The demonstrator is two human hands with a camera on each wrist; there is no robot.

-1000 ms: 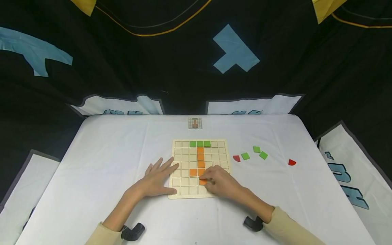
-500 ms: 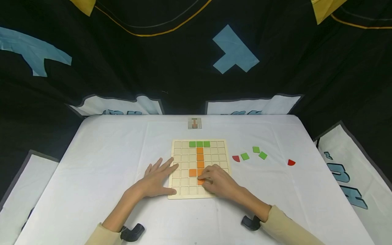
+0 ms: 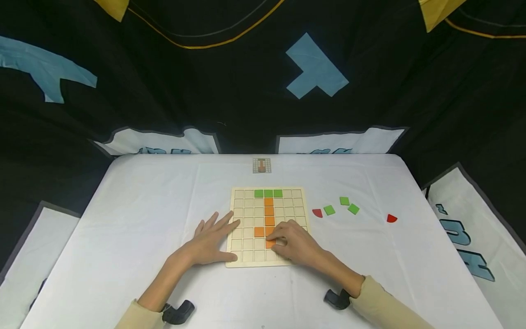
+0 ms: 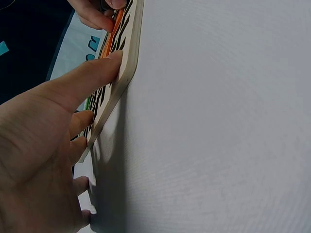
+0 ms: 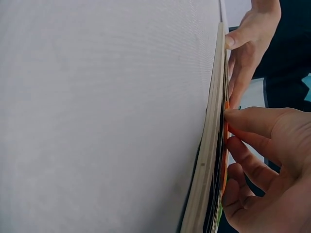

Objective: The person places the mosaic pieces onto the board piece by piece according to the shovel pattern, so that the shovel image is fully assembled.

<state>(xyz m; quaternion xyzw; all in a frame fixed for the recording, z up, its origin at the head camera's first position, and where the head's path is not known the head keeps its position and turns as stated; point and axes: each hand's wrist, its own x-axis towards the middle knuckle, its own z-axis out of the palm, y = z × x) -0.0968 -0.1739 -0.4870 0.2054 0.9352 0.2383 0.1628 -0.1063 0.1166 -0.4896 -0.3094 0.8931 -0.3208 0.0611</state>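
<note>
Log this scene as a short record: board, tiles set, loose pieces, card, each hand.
board: wooden grid board, flat on the white-covered table
tiles set: three green square tiles along the far row; orange column starting below the middle one, with one orange square beside it on the left
loose: three green squares and two red wedges, right of the board
card: small pattern card, beyond the board
left hand: fingers spread, touching board's left edge
right hand: pinches the nearest visible orange tile
</note>
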